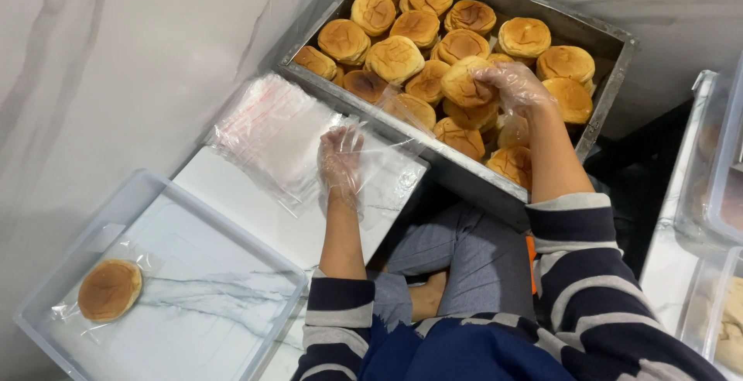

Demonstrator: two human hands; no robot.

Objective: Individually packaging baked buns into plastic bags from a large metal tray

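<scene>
Right hand (517, 87), in a clear plastic glove: fingers curled over one round golden-brown bun (464, 80) in the rectangular grey metal tray (615, 71) of buns.
Left hand (340, 163), gloved: fingers spread flat on the stack of clear plastic bags (271, 129).
Clear plastic bin (124, 203), lower left: one bagged bun (109, 289).

Thin glossy clear plastic gloves cover my left grip (340, 160) and right grip (517, 87). The buns (395, 57) look matt golden-brown, in a dull grey metal tray (611, 79). At seven o'clock, a smooth translucent plastic bin (116, 211); glossy clear bags (267, 129); polished marble tabletop (255, 218).
</scene>
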